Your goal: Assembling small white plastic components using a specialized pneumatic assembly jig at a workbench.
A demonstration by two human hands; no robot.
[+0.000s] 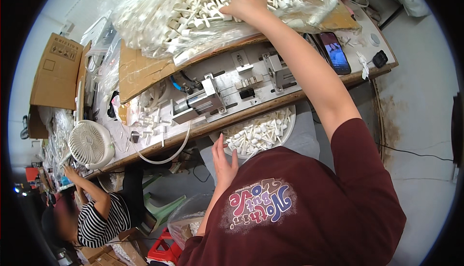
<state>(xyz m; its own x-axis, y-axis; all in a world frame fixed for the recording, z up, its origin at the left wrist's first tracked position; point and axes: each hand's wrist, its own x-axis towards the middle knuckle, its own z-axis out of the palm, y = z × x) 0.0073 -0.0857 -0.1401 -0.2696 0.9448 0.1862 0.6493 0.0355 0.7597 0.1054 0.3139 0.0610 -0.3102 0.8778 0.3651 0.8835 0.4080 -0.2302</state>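
Note:
My right hand (247, 4) is reached out over a clear plastic bag (145, 19) heaped with small white plastic parts (198, 9), each with a thin stem and a thicker end. Its thumb stands out over the heap, while the other fingers are mostly hidden. Low in front of me, my left hand (225, 165) is at the left rim of a white bowl (291, 121), fingers apart and nothing seen in them. Similar white parts (256, 135) fill the bowl. Between bag and bowl, a metal fixture (241, 84) with clamp blocks and a cylinder is mounted on the bench.
Opened cardboard (140, 75) lies under the bag. A phone (334, 53) with a lit screen and a black case (380, 59) lie at the bench's right end. Left are a white fan (90, 144), a carton (55, 72) and a co-worker in a striped shirt (104, 220).

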